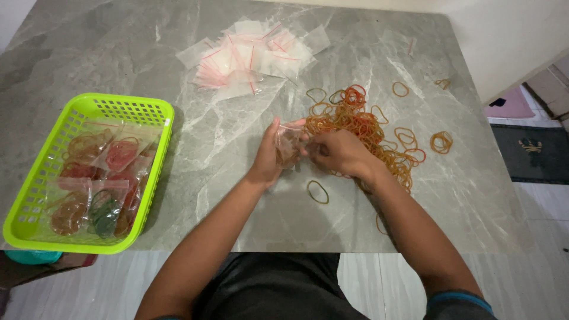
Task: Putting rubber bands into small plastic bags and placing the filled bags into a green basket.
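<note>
Two hands fill a small clear bag with rubber bands over a grey marbled table.

The left hand [265,161] pinches the bag [288,144] by its top edge, thumb and fingers closed on the thin plastic; the right hand [339,153] is curled at the bag's mouth, fingertips together, seemingly on bands, though the grip itself is hidden. The bag hangs just above the table [237,207], beside a loose heap of orange and red bands [361,127]. It looks feather-light, limp and slippery, best held at the rim. The bands are soft, stretchy loops that tangle easily. A stack of empty bags [252,56] lies farther back; a lime plastic basket [35,228], left, holds filled bags.
</note>
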